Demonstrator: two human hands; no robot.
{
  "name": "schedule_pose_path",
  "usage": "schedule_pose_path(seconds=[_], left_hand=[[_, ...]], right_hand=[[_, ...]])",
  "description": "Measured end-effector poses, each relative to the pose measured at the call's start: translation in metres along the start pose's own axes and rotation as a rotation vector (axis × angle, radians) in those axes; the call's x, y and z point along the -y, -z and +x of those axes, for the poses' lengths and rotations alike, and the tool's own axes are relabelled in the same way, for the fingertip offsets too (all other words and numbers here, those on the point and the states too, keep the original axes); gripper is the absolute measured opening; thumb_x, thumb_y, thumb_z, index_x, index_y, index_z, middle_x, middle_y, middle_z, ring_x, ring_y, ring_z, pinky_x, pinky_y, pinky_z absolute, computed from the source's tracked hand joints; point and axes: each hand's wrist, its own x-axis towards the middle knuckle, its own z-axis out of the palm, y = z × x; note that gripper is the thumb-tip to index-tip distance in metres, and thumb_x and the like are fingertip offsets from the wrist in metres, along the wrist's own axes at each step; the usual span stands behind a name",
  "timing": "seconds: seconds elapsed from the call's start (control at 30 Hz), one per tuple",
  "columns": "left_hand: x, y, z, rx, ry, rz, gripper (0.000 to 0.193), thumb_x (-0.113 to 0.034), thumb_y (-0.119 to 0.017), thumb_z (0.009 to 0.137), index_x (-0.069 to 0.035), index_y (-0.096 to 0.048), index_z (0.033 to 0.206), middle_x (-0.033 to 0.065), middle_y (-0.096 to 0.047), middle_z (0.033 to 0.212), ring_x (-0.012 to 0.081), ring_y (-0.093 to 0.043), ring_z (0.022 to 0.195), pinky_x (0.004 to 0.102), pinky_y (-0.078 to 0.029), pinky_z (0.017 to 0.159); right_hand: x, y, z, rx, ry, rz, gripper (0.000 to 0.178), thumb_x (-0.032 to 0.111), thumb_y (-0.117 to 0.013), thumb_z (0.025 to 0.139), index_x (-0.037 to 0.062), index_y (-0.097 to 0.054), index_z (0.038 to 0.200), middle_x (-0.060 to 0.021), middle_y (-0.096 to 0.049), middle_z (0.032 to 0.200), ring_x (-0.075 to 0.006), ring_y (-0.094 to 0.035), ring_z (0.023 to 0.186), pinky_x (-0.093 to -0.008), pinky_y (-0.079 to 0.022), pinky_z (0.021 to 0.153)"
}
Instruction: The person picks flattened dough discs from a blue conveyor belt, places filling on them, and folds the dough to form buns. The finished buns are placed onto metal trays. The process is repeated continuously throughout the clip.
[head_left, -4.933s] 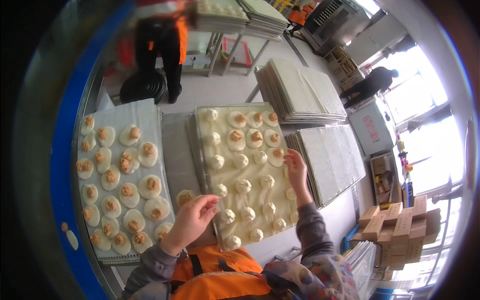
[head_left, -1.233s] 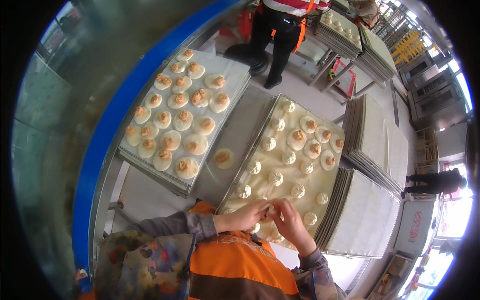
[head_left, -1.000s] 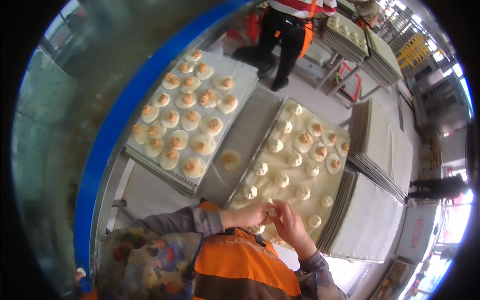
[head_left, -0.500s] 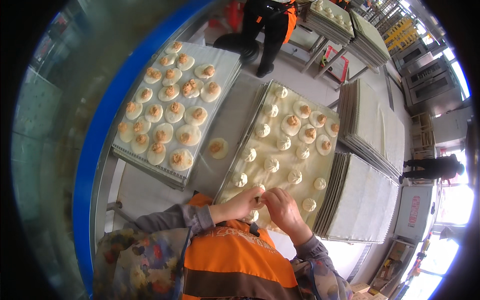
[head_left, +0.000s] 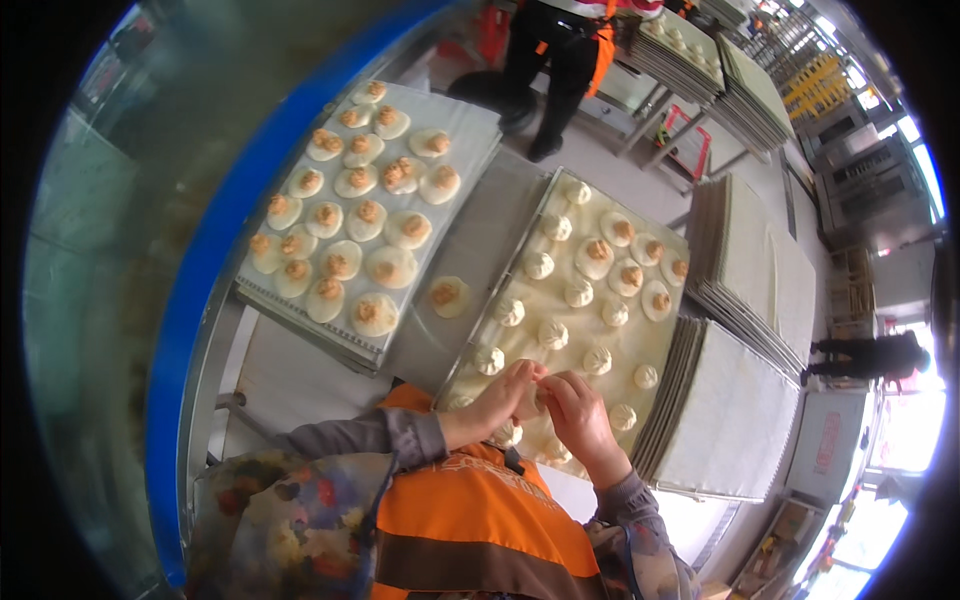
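Both my grips, left hand (head_left: 497, 400) and right hand (head_left: 578, 418), pinched on one dumpling (head_left: 533, 397); overpinching may tear wrapper, leak filling.

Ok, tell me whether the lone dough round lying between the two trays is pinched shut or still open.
Open. The dough round lies flat on the metal table, its orange filling showing on top.

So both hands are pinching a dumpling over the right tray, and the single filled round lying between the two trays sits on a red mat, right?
Not quite: the head view shows the single filled round lying on bare grey metal, not a red mat. Both the left hand and right hand do pinch a dumpling over the right tray.
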Motion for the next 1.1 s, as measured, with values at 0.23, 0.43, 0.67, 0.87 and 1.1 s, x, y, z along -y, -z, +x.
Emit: schedule_pose_path(seconds=[0.23, 0.43, 0.67, 0.87, 1.1], left_hand=[[-0.004, 0.007, -0.005, -0.066, -0.141, 0.173, 0.051, -0.057, -0.042, 0.105, -0.013, -0.055, 0.128, -0.0033, -0.051, 0.084, 0.0037, -0.046, 0.067, 0.0220, -0.038, 0.054], [-0.025, 0.013, -0.010, -0.026, 0.116, 0.258, 0.053, -0.059, -0.041, 0.104, -0.014, -0.054, 0.128, -0.0013, -0.056, 0.082, 0.0041, -0.047, 0.061, 0.0212, -0.035, 0.048], [-0.032, 0.021, -0.022, 0.151, 0.114, 0.174, 0.059, -0.063, -0.035, 0.104, -0.012, -0.055, 0.126, -0.0022, -0.052, 0.071, 0.0056, -0.048, 0.054, 0.0214, -0.036, 0.048], [-0.037, 0.029, -0.025, 0.077, 0.111, 0.255, 0.058, -0.064, -0.035, 0.103, -0.011, -0.055, 0.116, -0.0021, -0.049, 0.067, 0.0058, -0.046, 0.051, 0.0220, -0.037, 0.047], [-0.058, 0.048, -0.026, 0.086, 0.067, 0.361, 0.064, -0.067, -0.038, 0.100, -0.011, -0.052, 0.128, 0.0027, -0.062, 0.086, 0.0058, -0.049, 0.057, 0.0206, -0.040, 0.047]], right_hand=[[0.007, -0.004, 0.002, -0.085, -0.178, 0.245, 0.021, -0.004, -0.072, 0.076, 0.0037, -0.064, 0.093, -0.0103, -0.063, 0.087, -0.0321, -0.063, 0.075, -0.0409, -0.051, 0.066], [0.009, -0.010, 0.006, -0.125, 0.114, -0.034, 0.020, -0.003, -0.072, 0.078, 0.0041, -0.063, 0.094, -0.0101, -0.064, 0.087, -0.0297, -0.065, 0.079, -0.0390, -0.052, 0.070], [0.013, -0.015, 0.005, -0.171, 0.078, -0.029, 0.021, -0.002, -0.075, 0.076, 0.0047, -0.061, 0.090, -0.0096, -0.064, 0.085, -0.0306, -0.065, 0.080, -0.0406, -0.052, 0.070], [0.016, -0.020, 0.009, -0.045, -0.114, 0.231, 0.023, 0.001, -0.077, 0.076, 0.0071, -0.061, 0.092, -0.0077, -0.064, 0.084, -0.0289, -0.064, 0.079, -0.0398, -0.052, 0.070], [0.020, -0.035, 0.023, -0.126, 0.107, 0.008, 0.024, 0.001, -0.077, 0.074, 0.0067, -0.062, 0.092, -0.0071, -0.066, 0.088, -0.0291, -0.066, 0.080, -0.0400, -0.052, 0.071]])
